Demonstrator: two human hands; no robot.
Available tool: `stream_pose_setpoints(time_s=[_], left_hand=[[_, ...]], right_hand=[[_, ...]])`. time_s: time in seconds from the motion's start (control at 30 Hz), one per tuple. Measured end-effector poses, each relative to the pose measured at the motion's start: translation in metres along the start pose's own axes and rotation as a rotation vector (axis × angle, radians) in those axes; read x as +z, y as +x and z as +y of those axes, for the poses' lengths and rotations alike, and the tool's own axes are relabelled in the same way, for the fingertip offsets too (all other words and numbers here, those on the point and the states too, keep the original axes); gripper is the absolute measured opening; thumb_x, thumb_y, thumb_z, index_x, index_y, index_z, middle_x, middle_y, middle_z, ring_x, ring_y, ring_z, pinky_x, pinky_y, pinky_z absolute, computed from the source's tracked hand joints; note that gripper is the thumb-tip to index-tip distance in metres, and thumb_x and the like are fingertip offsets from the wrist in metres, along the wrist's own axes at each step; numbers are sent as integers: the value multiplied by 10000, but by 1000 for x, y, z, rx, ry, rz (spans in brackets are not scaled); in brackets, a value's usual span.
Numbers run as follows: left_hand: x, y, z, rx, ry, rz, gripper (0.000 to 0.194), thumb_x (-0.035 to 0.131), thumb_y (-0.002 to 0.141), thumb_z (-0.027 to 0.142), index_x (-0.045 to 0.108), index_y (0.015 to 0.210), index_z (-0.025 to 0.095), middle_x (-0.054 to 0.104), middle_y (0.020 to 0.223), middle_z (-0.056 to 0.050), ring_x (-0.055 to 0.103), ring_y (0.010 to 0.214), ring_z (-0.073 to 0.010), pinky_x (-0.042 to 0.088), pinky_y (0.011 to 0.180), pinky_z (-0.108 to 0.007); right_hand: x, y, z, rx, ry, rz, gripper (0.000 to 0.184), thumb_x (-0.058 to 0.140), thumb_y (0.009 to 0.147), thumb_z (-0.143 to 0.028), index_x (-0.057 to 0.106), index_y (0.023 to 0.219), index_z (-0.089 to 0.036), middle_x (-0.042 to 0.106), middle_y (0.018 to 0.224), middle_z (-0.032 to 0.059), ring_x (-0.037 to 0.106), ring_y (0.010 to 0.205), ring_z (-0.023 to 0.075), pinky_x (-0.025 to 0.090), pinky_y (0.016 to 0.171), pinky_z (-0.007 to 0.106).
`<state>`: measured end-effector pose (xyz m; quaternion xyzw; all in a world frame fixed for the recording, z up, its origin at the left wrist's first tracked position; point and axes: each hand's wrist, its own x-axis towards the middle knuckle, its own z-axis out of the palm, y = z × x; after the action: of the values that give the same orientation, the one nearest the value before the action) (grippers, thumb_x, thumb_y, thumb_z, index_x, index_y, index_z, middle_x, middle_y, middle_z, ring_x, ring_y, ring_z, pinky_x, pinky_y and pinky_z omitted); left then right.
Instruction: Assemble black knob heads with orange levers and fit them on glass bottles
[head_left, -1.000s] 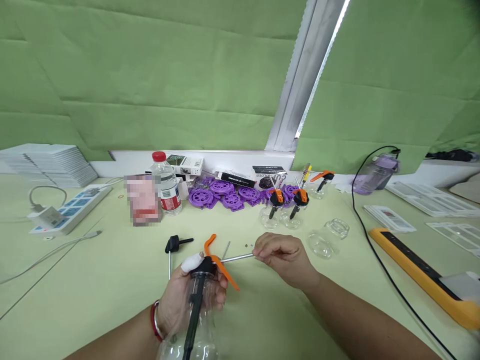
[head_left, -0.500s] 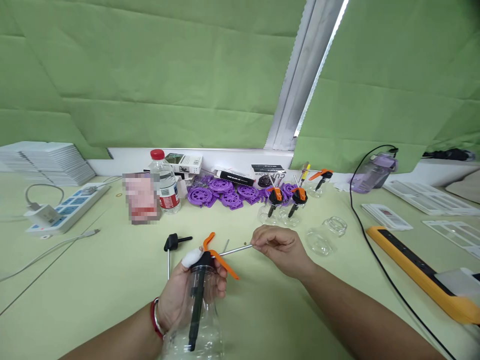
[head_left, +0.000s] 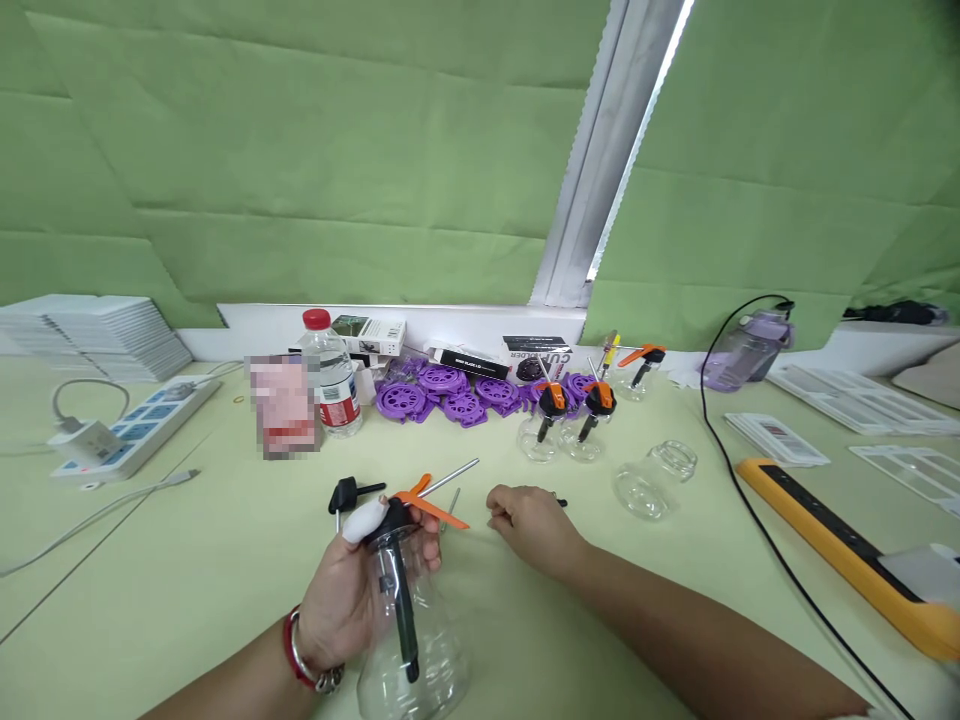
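My left hand, its thumb wrapped in white, is closed round the neck of a clear bottle. The bottle has a black cap, an orange lever and a thin metal tube pointing up and right; a dark stem runs down inside. My right hand is low over the table, apart from the bottle, with its fingers pinched together; what they hold, if anything, is hidden. A black tip shows behind that hand. A loose black pump head lies left of the bottle, and a small metal rod behind it.
Several purple plastic parts lie at the back beside a water bottle. Two small bottles with orange levers stand right of centre, near a clear glass bottle lying down. A black cable and an orange power strip are at right.
My right hand has let go of the metal tube and moved down to the table. The bottle in my left hand has tilted, its tube now pointing more steeply upward.
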<state>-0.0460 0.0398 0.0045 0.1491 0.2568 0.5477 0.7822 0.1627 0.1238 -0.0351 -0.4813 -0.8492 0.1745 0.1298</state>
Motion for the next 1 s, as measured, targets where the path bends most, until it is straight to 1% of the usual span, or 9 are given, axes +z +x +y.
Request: stream_pose_setpoints(time_s=[0.13,0.33,0.47,0.57,0.63,0.7,0.8,0.9,1.0], left_hand=[[1,0,2,6,20,-25,290,531,813,333,700,823,97,677,819,-127,610,696,-208,503,685,-316],[-3,0,0,24,25,-21,235,562,792,280,706,846,102,686,847,-129,627,753,-228,507,737,-336],[-3,0,3,37,-22,37,198,572,774,241,705,849,115,693,870,-121,639,830,-245,502,820,-364],[-2,0,7,78,-61,47,200,535,790,217,700,867,132,697,898,-113,640,877,-250,499,850,-386],[-3,-1,8,112,-78,33,198,521,792,187,698,876,156,700,940,-99,631,942,-238,486,886,-371],[-4,-2,6,143,-60,10,196,535,775,161,694,885,192,697,988,-70,611,1005,-219,464,921,-341],[-3,-5,1,179,101,-17,202,604,742,194,678,926,233,673,1045,-45,596,1004,-223,462,895,-322],[1,-8,-1,232,525,-41,260,688,693,225,653,951,215,645,1005,-58,575,908,-226,464,774,-282],[5,-10,-2,356,1000,-21,63,665,736,218,635,775,179,583,751,-32,494,693,-164,397,625,-232]], right_hand=[[4,5,-1,29,-28,21,42,566,777,-149,589,773,-184,652,719,21,568,670,154,338,591,233],[6,9,4,50,40,79,61,570,779,-144,560,731,-179,622,710,15,532,660,144,339,594,233],[-8,0,0,76,277,142,70,586,786,-207,571,723,-182,603,685,2,518,634,131,364,589,235],[-24,-21,-11,-4,535,137,213,522,851,-364,594,759,-185,577,670,4,498,619,125,389,598,248],[-29,-39,-20,-69,812,-3,305,500,855,-462,611,855,-178,594,745,29,533,688,138,423,649,267],[-28,-55,-29,-63,1189,-246,431,505,819,-564,584,1001,-181,610,878,60,578,796,166,453,713,302],[-19,-68,-37,118,1662,-523,602,567,725,-643,461,1158,-238,601,976,64,624,843,209,486,724,375],[-13,-70,-39,331,1772,-592,533,591,724,-595,438,1086,-234,604,860,34,646,680,185,507,630,349],[-12,-67,-38,434,1698,-606,476,517,757,-611,448,999,-208,575,722,11,604,530,141,456,473,232]])
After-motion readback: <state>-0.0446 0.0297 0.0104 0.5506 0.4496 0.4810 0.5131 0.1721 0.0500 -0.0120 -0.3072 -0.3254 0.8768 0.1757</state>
